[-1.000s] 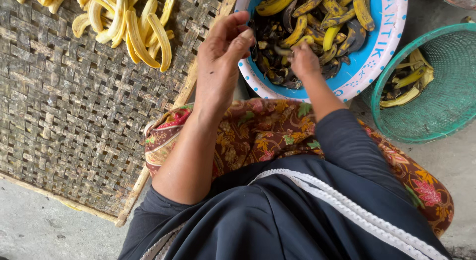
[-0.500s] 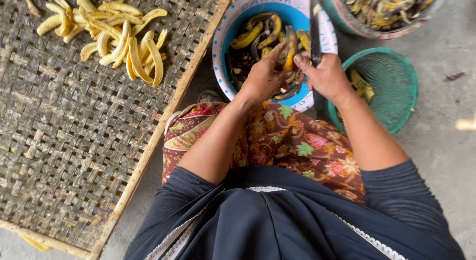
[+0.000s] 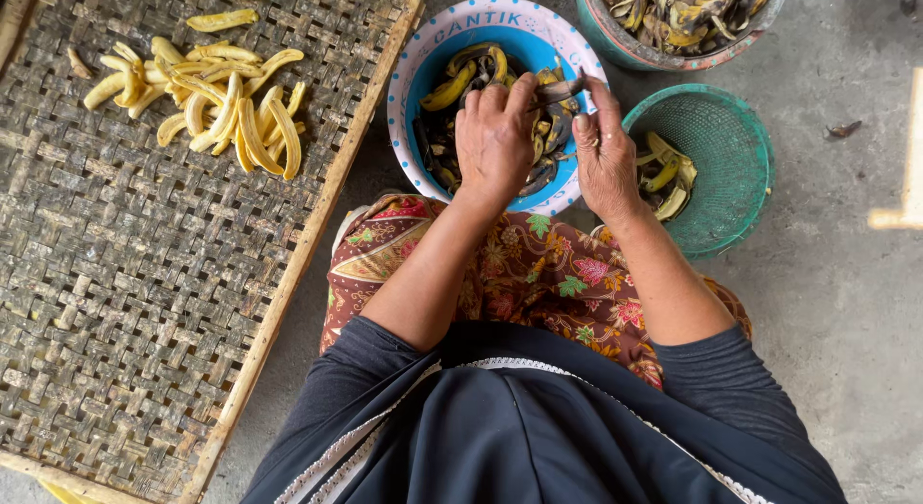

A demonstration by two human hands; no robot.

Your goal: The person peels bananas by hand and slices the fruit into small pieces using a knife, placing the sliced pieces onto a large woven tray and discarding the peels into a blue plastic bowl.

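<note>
Left hand [image 3: 495, 138] and right hand [image 3: 604, 150] both pinch one dark banana [image 3: 561, 88] (mostly hidden) over the blue bowl [image 3: 413, 66].

The big tray [image 3: 144, 302] is woven bamboo strips, dry, rough and matt, with a plain wooden frame. Peeled bananas [image 3: 226, 114] on it look soft and dull yellow. The blue bowl [image 3: 423, 57] is smooth glossy plastic, and the green basket [image 3: 740, 167] is plastic mesh, a bit worn. The dark banana [image 3: 558, 88] between the left hand [image 3: 495, 138] and right hand [image 3: 604, 153] has leathery blackened skin. The floor [image 3: 846, 302] is rough grey concrete. The skirt [image 3: 538, 273] is printed cotton-looking cloth.
</note>
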